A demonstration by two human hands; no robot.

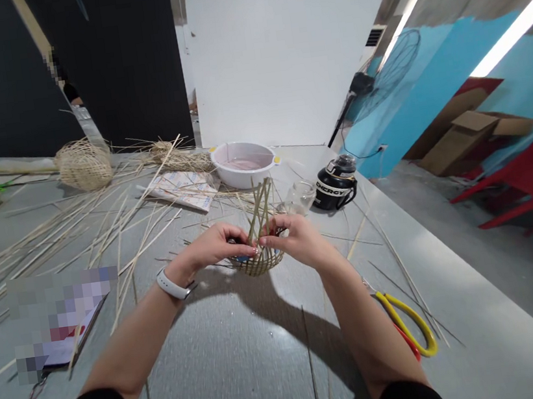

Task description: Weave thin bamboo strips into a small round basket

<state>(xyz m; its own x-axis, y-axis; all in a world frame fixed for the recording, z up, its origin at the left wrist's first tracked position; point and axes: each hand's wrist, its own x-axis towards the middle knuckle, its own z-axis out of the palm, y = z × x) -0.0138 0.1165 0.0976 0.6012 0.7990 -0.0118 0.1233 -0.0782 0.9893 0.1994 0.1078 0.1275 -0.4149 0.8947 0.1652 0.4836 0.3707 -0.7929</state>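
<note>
Basket (258, 266), small and woven in an open lattice, between the fingers of both hands, low over the counter (209, 364). Upright strips (261, 210) rising from the rim and crossing just beyond the fingertips. Left hand (213, 242): thumb and fingers nearly closed, pinching at the near rim. Right hand (301, 240): likewise drawn in to a narrow pinch, at the rim and the foot of the strips, thumb just beside the left thumb.

Looks like rim work, by judgement: sorting or bending the free ends at the edge. Calls next for a firm hold on the weave with one hand and a careful tuck of a single strip with the other, without cracking it or loosening the lattice.

Beyond the fingers, white basin (244, 177) and, to its left, packet (187, 190); beyond and to the right, clear cup (301, 195) and black flask (331, 199). Nearer and to the right, yellow-handled tool (430, 338), partly behind the right forearm.

Hard to make out: exact strip in each pinch, inner weave behind the hands, and a blue patch by the left fingers. Cannot tell whether touching the counter under the basket.
</note>
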